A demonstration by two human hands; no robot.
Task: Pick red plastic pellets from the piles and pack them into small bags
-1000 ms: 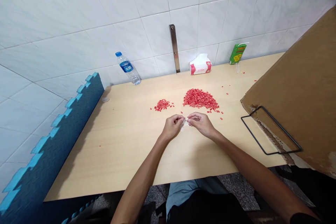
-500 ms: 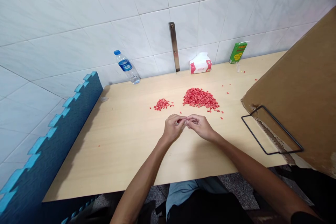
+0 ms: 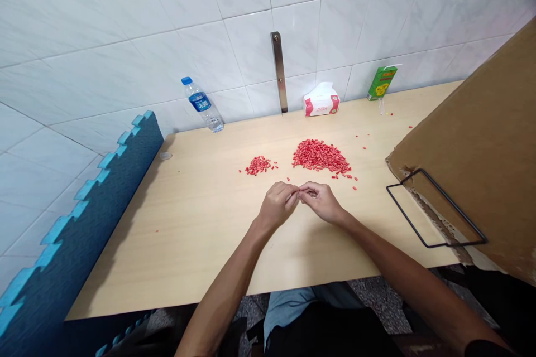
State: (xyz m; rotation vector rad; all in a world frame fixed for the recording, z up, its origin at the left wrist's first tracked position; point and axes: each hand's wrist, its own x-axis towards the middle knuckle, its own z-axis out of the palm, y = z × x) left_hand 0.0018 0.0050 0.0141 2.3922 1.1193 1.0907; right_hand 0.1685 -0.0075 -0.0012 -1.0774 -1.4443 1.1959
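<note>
Holds left hand [image 3: 278, 204] and right hand [image 3: 323, 201] fingertip to fingertip low over the table [image 3: 188, 245], pinched narrow on something too small to tell, just short of 2 piles of red pieces [image 3: 320, 157], probably for easy reach.

left hand [image 3: 277, 206] | right hand [image 3: 322, 202] | fingers [image 3: 288, 193] pinched together | red pellet pile [image 3: 320, 156] just beyond
</note>
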